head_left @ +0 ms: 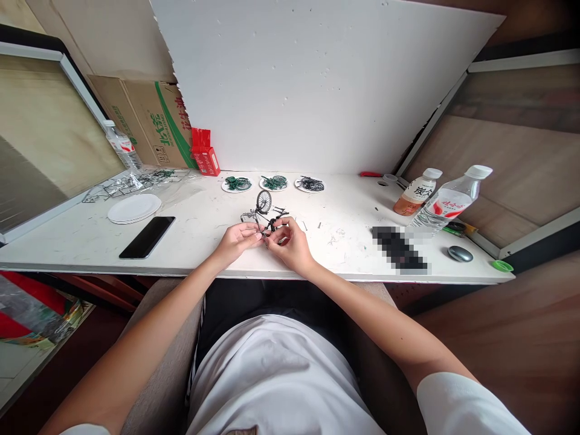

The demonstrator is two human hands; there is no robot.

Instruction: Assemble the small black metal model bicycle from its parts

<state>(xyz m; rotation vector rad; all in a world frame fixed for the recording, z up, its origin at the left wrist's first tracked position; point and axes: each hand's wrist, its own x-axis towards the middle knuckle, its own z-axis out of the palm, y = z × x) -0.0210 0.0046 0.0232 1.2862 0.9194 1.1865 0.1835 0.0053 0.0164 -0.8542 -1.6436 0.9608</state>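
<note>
Close to the table's front edge, my left hand point(240, 243) and my right hand point(290, 244) meet over a small model bicycle point(259, 219). It looks partly built, dark and thin, with one spoked wheel point(264, 201) pointing away from me. The fingers of my left hand pinch its near part from the left. From the right, my right thumb and fingertips close on the same near end; the exact piece between them is too small to make out. A few loose black parts point(280, 211) lie just beyond my right hand.
Three white plates with green and black model parts point(275, 182) line the back. At left are a phone point(147, 237), paper plates point(134, 209), part frames point(136, 184) and a red box point(206, 156). Bottles point(455, 196) and a silver oval object point(460, 254) stand at right.
</note>
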